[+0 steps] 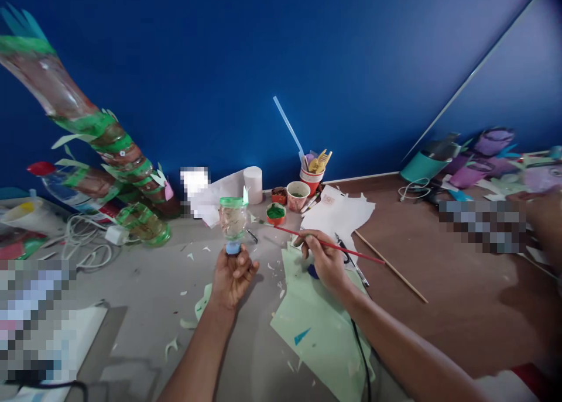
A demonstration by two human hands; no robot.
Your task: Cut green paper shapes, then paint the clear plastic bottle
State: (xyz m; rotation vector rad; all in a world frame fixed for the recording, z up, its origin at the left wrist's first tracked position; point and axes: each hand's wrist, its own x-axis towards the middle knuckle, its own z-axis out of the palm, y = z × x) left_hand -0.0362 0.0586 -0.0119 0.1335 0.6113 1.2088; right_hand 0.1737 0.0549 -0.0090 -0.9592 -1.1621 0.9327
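My left hand (235,276) grips the blue cap of a cut bottle top (232,217), held cap down above the table. Its clear wall has brown paint and a green rim, and a pale green paper leaf points up from the rim. In my right hand (322,258) is a long red paintbrush (355,251), pinched between thumb and fingers. The brush's left tip lies near a small orange pot of green paint (276,213). Beside that pot stand a pot of dark red-brown paint (278,195) and a paper cup (298,196).
Painted bottle pieces (118,147) form a tall leaning column at left, near a white cable (85,238). Pale green paper (320,320), a wooden stick (395,270) and paper scraps lie on the table. A cup of wooden cutlery (312,179) stands by the blue wall. Another person's arm (544,220) reaches in at right.
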